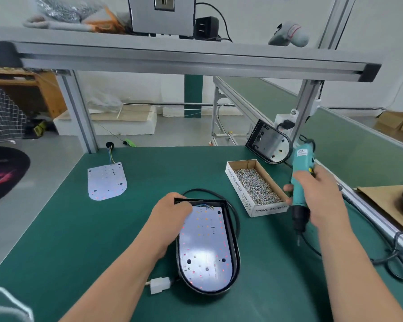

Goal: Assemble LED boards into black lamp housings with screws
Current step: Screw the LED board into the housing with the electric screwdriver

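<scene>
Head cam: white D-shaped LED board [206, 247] sits in black D-shaped lamp housing [233, 242], mid green surface [126, 228]. Mounting holes look dark, so prob no screws in yet. 2nd bare LED board [106, 181] lies far left, not yet housed. L hand [172, 212] curls over housing's top-left corner. R hand [321, 196] grips teal electric screwdriver [300, 182], bit down, beside cardboard screw box [269, 209].

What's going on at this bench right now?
A person is assembling a lamp on the green bench. The left hand holds the far corner of the black lamp housing, with an LED board seated inside. The right hand grips a teal electric screwdriver, raised beside the cardboard box of screws, its tip off the board. A spare LED board lies further left.
</scene>
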